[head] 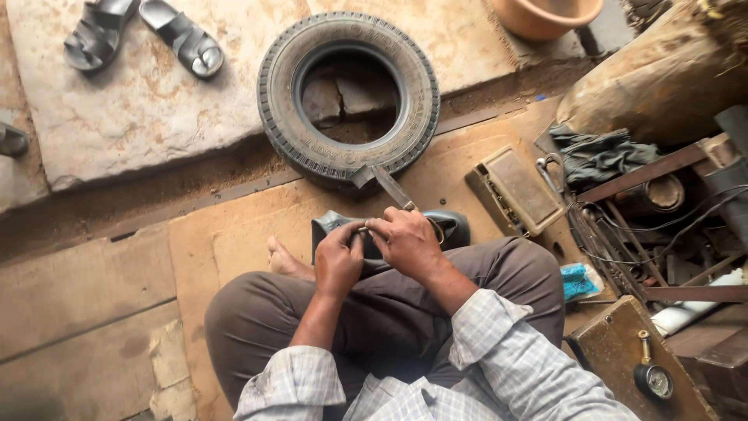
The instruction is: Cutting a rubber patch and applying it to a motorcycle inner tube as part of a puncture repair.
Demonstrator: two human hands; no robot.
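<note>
I sit cross-legged on the floor in brown trousers and a checked shirt. My right hand (407, 240) grips a long flat metal blade (389, 185) that points up and away toward the tyre. My left hand (337, 257) pinches a fold of black rubber inner tube (448, 226) lying across my lap, right beside the blade's base. Both hands touch each other over the tube. A small black tyre (347, 97) lies flat on the floor just beyond my hands.
A pair of black sandals (144, 33) lies on the stone slab at the far left. To the right are a flat metal box (518, 189), dark rags (600, 156), tangled wires and tools, a pressure gauge (653, 378) on a wooden box, and an orange basin (545, 15).
</note>
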